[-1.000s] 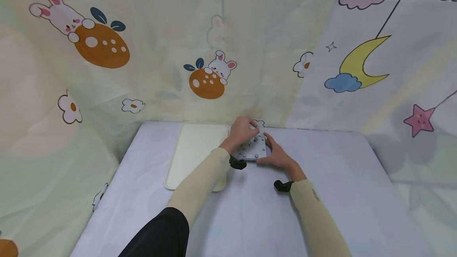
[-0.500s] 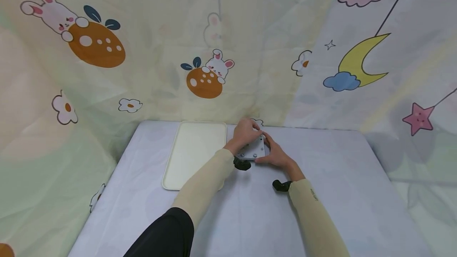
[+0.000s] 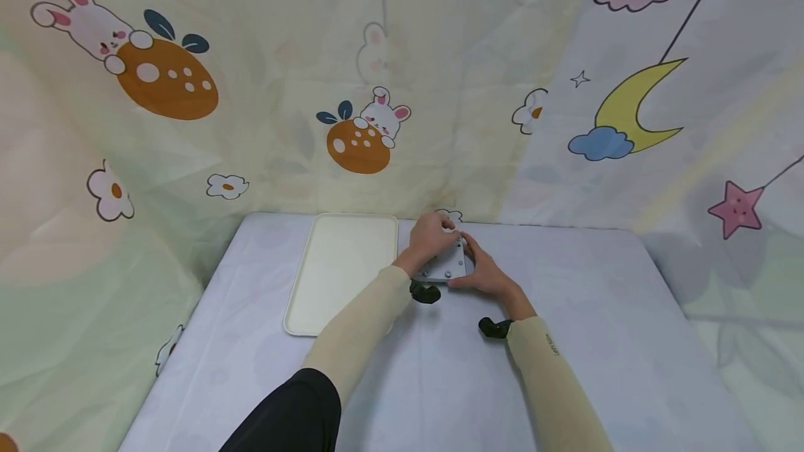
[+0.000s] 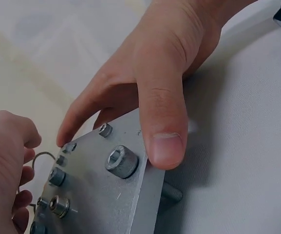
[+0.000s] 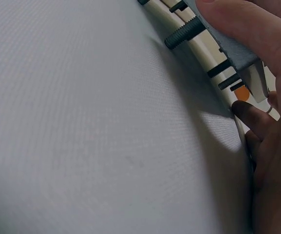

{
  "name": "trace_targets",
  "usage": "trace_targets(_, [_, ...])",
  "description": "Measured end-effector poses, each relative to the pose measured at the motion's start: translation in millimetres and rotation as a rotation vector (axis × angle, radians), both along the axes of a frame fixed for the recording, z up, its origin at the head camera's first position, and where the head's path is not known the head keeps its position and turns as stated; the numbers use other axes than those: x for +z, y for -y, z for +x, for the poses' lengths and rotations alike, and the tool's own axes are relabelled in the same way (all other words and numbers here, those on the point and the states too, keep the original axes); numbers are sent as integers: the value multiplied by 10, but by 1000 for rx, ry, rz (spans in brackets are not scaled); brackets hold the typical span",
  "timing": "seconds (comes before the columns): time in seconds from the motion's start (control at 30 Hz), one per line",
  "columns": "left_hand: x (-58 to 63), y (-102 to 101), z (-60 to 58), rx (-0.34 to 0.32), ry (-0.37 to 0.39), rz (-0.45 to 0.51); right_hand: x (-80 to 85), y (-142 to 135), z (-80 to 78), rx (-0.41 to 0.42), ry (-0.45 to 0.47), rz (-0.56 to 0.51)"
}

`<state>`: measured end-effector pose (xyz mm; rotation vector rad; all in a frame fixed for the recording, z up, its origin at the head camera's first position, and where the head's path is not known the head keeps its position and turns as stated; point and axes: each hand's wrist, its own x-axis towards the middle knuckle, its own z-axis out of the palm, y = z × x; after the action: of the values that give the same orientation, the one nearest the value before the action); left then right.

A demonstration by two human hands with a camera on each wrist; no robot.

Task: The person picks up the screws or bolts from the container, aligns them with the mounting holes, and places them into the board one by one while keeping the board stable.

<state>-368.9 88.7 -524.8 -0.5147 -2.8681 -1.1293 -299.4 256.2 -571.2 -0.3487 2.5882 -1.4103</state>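
Note:
A metal plate (image 3: pixel 449 268) set with several hex socket bolts (image 4: pixel 121 162) is held above the table near its back edge. My right hand (image 3: pixel 486 274) grips its right side, with the thumb (image 4: pixel 167 146) on the near edge and the fingers round the far side. Threaded bolt ends (image 5: pixel 184 33) stick out below the plate. At the plate's left, my left hand (image 3: pixel 430 237) has its fingers curled about a thin curved wire (image 4: pixel 44 154). Most of that wire is hidden by the fingers, so its full shape cannot be told.
Left of the plate a cream rectangular tray (image 3: pixel 342 274) lies on the white-covered table (image 3: pixel 452 382). A printed cloth backdrop (image 3: pixel 465 82) rises right behind the table's back edge. The left forearm sleeve (image 3: pixel 364 333) passes over the tray's near right corner.
My left hand has shifted slightly to the right and now covers more of the plate's bolts. The right hand keeps its grip on the plate. The head view has tilted a little.

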Motion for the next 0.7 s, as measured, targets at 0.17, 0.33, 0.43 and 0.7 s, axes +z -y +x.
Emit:
trace_targets(0.17, [-21, 195, 50, 60, -5, 82, -16, 66, -42, 5, 18, 2])
trace_targets(0.33, [-42, 443, 139, 98, -15, 126, -16, 90, -58, -14, 37, 2])
trace_targets(0.43, [-64, 600, 233, 125, 2, 154, -19, 84, -55, -21, 36, 18])
trace_targets(0.7, [-143, 998, 597, 114, 44, 140, -10, 24, -1, -25, 58, 39])
